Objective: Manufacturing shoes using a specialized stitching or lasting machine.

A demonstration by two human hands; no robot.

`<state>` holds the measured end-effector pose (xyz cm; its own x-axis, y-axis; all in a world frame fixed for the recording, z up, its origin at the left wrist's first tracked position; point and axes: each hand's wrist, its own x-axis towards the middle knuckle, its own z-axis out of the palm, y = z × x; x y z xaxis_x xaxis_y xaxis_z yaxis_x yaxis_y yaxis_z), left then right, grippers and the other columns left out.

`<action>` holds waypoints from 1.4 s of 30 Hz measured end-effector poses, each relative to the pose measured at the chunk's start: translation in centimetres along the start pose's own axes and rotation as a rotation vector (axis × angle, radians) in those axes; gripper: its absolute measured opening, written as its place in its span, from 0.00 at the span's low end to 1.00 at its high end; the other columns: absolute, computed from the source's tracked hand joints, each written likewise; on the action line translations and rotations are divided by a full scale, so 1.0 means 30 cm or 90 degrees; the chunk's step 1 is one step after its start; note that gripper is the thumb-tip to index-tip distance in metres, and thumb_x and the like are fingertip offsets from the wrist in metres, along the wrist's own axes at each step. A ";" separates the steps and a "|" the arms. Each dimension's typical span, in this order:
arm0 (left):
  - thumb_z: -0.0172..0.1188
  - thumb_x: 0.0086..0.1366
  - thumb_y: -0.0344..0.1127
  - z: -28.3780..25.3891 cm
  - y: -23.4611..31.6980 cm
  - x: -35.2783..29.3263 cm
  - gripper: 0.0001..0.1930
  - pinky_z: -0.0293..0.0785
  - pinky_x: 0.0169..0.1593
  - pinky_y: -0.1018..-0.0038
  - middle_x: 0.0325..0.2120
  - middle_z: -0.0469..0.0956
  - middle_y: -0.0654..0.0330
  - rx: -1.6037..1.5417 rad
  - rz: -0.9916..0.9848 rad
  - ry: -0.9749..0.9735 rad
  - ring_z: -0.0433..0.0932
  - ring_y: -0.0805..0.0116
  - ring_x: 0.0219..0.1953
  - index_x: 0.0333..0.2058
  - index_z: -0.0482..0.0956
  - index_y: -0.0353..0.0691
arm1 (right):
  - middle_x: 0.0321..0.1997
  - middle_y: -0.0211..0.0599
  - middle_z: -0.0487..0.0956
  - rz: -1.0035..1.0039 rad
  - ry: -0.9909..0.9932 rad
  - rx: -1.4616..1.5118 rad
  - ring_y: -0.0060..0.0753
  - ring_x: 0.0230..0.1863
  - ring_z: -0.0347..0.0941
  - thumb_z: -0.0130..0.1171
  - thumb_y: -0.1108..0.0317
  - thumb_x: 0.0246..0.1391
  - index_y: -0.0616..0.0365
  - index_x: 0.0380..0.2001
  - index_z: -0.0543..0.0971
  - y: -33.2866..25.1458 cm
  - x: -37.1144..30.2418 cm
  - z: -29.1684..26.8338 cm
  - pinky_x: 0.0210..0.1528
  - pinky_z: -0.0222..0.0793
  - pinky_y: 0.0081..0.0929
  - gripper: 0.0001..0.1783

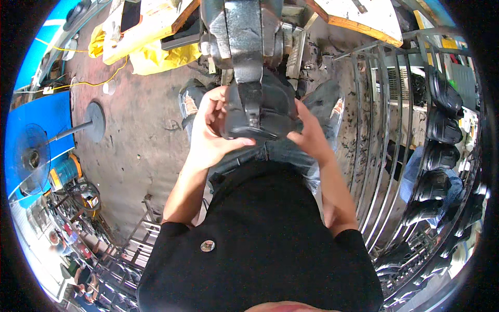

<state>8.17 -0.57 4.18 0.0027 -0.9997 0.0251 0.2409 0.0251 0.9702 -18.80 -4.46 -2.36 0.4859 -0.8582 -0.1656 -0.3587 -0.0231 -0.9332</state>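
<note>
Beneath the grey metal head of a machine (pixel 243 36) is a black shoe (pixel 278 112), partly covered by the machine's narrow arm. My left hand (pixel 212 127) grips the shoe's left side, with its thumb along the near edge and its fingers curled at the side. On the opposite side, my right hand (pixel 311 131) holds the shoe with its thumb at the near right edge; its other fingers are largely hidden. The machine's narrow lower tip reaches down over the middle of the shoe. Where exactly it touches cannot be made out.
A metal rack (pixel 382 151) stands to my right, with several black shoes (pixel 442 127) along its far side. Ahead are a left worktable (pixel 156 26) with a yellow bag (pixel 161 58) and a right worktable (pixel 364 21). A fan (pixel 34 156) stands left. Several people sit at lower left.
</note>
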 end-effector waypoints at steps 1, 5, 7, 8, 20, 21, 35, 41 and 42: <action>0.84 0.43 0.27 -0.017 -0.018 -0.007 0.50 0.73 0.61 0.68 0.56 0.73 0.57 -0.039 -0.017 0.020 0.74 0.66 0.58 0.63 0.62 0.36 | 0.71 0.46 0.69 -0.002 0.001 0.003 0.42 0.71 0.65 0.78 0.65 0.42 0.58 0.71 0.62 -0.017 -0.003 -0.020 0.72 0.59 0.38 0.53; 0.83 0.44 0.28 -0.050 -0.043 -0.071 0.51 0.70 0.64 0.65 0.57 0.72 0.57 -0.147 -0.100 0.106 0.72 0.64 0.61 0.65 0.61 0.34 | 0.71 0.43 0.69 -0.054 -0.037 -0.055 0.42 0.71 0.64 0.74 0.71 0.47 0.57 0.70 0.63 -0.060 -0.010 -0.083 0.73 0.58 0.37 0.48; 0.83 0.45 0.27 -0.014 -0.028 -0.044 0.51 0.71 0.63 0.65 0.57 0.72 0.57 -0.061 -0.071 0.063 0.72 0.64 0.61 0.66 0.61 0.34 | 0.71 0.42 0.69 -0.047 -0.046 -0.082 0.42 0.71 0.65 0.73 0.72 0.47 0.56 0.70 0.63 -0.059 -0.022 -0.083 0.73 0.58 0.37 0.47; 0.82 0.46 0.26 0.009 -0.011 -0.031 0.50 0.73 0.62 0.65 0.58 0.71 0.56 0.028 -0.041 0.021 0.72 0.65 0.61 0.66 0.61 0.34 | 0.70 0.41 0.70 0.000 -0.031 -0.007 0.41 0.71 0.65 0.73 0.73 0.47 0.56 0.70 0.64 -0.050 -0.031 -0.070 0.73 0.59 0.36 0.46; 0.81 0.42 0.18 0.053 -0.018 -0.017 0.45 0.75 0.63 0.65 0.56 0.73 0.54 0.007 -0.164 0.001 0.75 0.65 0.58 0.58 0.65 0.34 | 0.67 0.41 0.71 -0.031 0.044 -0.069 0.46 0.68 0.67 0.70 0.82 0.42 0.54 0.68 0.67 -0.049 -0.076 -0.189 0.72 0.60 0.39 0.47; 0.81 0.42 0.18 0.035 -0.055 -0.030 0.45 0.75 0.63 0.65 0.56 0.73 0.54 0.003 -0.166 -0.003 0.75 0.65 0.58 0.58 0.65 0.34 | 0.66 0.42 0.72 -0.047 0.046 -0.088 0.47 0.67 0.67 0.71 0.82 0.40 0.54 0.68 0.68 -0.070 -0.083 -0.215 0.71 0.60 0.40 0.48; 0.72 0.51 0.17 0.087 -0.097 -0.043 0.27 0.80 0.54 0.62 0.47 0.82 0.55 -0.454 -0.130 0.024 0.81 0.62 0.49 0.51 0.79 0.35 | 0.61 0.43 0.78 -0.210 0.089 -0.209 0.45 0.60 0.73 0.78 0.73 0.26 0.61 0.60 0.75 -0.389 -0.074 -0.479 0.65 0.65 0.42 0.48; 0.62 0.65 0.28 0.106 -0.189 -0.043 0.27 0.77 0.55 0.56 0.54 0.78 0.54 -0.492 -0.235 -0.118 0.77 0.58 0.57 0.63 0.68 0.37 | 0.63 0.44 0.77 0.034 0.128 0.002 0.38 0.65 0.70 0.83 0.52 0.34 0.63 0.62 0.75 -0.267 -0.406 -0.400 0.68 0.62 0.38 0.51; 0.61 0.67 0.30 0.099 -0.200 -0.008 0.26 0.77 0.55 0.58 0.52 0.80 0.55 -0.393 -0.229 -0.164 0.79 0.59 0.55 0.63 0.67 0.36 | 0.60 0.42 0.78 0.067 0.207 0.043 0.37 0.62 0.73 0.83 0.54 0.34 0.63 0.60 0.76 -0.275 -0.465 -0.366 0.67 0.64 0.36 0.49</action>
<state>3.83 -0.48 -0.93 -0.3866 -0.9119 -0.1381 0.6841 -0.3839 0.6202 -31.36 2.08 11.14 0.1656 -0.9729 -0.1615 -0.3343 0.0987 -0.9373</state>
